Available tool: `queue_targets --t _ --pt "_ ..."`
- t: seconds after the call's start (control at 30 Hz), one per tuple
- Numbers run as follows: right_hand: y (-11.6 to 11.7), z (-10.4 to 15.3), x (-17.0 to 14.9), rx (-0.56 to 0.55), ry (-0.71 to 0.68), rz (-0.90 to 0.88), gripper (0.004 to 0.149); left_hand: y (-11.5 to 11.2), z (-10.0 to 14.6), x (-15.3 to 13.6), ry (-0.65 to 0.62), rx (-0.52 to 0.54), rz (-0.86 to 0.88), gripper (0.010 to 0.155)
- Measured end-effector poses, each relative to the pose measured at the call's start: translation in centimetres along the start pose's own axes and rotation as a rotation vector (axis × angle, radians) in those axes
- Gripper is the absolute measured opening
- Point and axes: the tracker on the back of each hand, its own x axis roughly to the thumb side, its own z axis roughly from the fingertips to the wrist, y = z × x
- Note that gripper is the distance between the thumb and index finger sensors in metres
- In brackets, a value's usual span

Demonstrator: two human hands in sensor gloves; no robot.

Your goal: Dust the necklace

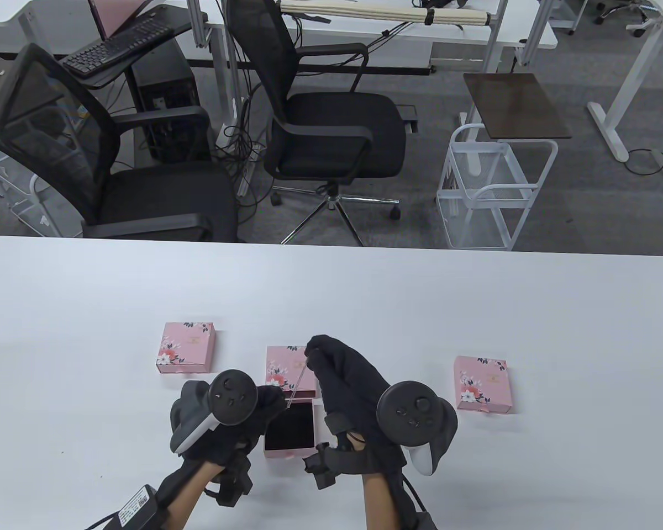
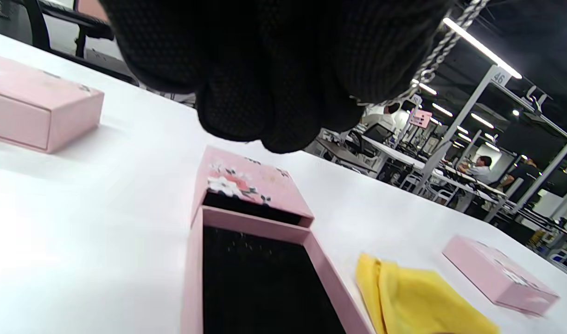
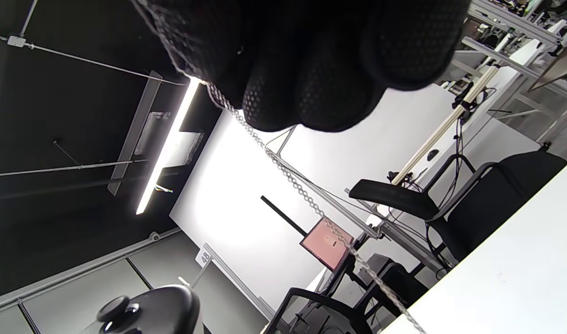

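overhead, smooth white table (image 1: 88, 309); square pink floral box (image 1: 290, 428), black-lined tray slid open. knit-gloved right hand (image 1: 342, 381) and left hand (image 1: 254, 408) pinching opposite ends of thin silver twisted-link necklace (image 1: 297, 383), taut above box. crumpled yellow cloth (image 2: 417, 301) beside.

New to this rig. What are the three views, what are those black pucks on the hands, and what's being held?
There is no robot: a person wears sensor gloves, and the pucks are trackers strapped to the backs of the hands. One camera looks down at the white table; the other two sit on the wrists. The left hand and right hand each pinch one end of a silver necklace, stretched between them above an open pink box. Two closed pink boxes lie either side. A yellow cloth lies beside the open box.
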Motion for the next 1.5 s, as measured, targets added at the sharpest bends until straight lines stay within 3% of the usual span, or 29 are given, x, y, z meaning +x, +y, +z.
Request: queue_targets --t 0.2,0.4,0.53,0.67,0.83,0.97,1.13,1.27,1.5 --pt "0.1 0.2 0.4 -0.037 -0.037 -0.027 0.035 0.3 0.0 -0.2 -0.007 -0.021 0.041 0.042" --pt "0.0 0.4 0.8 -0.084 -0.085 -0.029 0.035 2.3 0.7 -1.2 0.034 -0.036 0.058 0.051" --pt "0.0 0.3 0.8 -0.054 -0.080 -0.017 0.035 4.3 2.0 -0.9 -0.016 0.170 0.117 0.054" --pt "0.2 0.2 1.1 0.029 -0.072 0.029 0.035 5.9 3.7 -0.2 -0.203 0.304 0.411 0.057" --pt "1.4 0.3 1.9 0.076 -0.159 0.130 0.035 5.6 4.0 0.5 -0.262 0.184 0.620 0.061" --pt "2.4 0.3 2.3 0.132 -0.193 0.182 0.035 5.3 3.9 0.2 -0.231 0.310 0.632 0.048" --pt "2.5 0.3 2.1 0.107 -0.183 0.180 0.035 5.8 3.9 -0.2 -0.246 0.288 0.661 0.038" --pt "1.9 0.0 1.2 0.066 -0.148 0.166 0.035 6.5 3.8 -0.4 -0.298 0.201 0.675 0.038" --pt "3.1 -0.5 -0.3 0.184 -0.062 0.085 0.036 6.6 3.6 -0.8 -0.336 0.084 0.808 0.038"
